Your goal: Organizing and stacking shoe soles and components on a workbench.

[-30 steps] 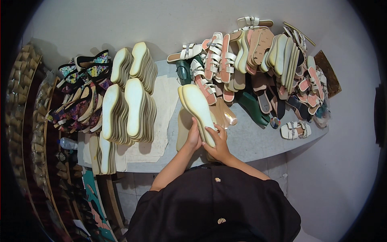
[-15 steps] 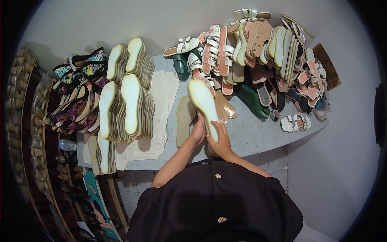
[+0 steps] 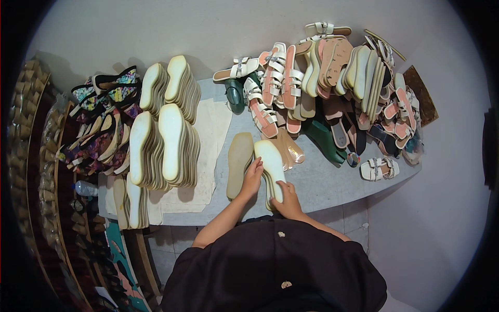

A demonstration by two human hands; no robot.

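White sole [image 3: 269, 156] sits right in front of my dark shirt [image 3: 280, 260] in the head view, wide end away from me; at least one more layer shows under its left edge. Right hand [image 3: 289, 202] pinches the narrow end, thumb on top, other fingers mostly hidden. Left hand [image 3: 252, 179] has fingertips at the left edge; can't tell if they grip or just steady. Also can't tell if the sole rests on the grey surface [image 3: 327, 190] or hovers.

Risks, my read:
- Layers may be loose. Pinch only the top one and the lower could slide out of line.
- Narrow end is by the near edge. Slack right grip could tip it onto the tile floor [image 3: 166, 242].
- Beige sole [image 3: 239, 166] lies just left. My left knuckles could shove it askew.
- Tan insoles [image 3: 287, 148] lie just beyond, shiny. Dragging the wide end across could scuff them.
- Four tall sole stacks [image 3: 173, 143] on the left lean over paper sheets [image 3: 210, 140]. Careless reach could slump them.
- Sandal heap [image 3: 270, 86] is piled loosely. Snag one strap, several could come down.
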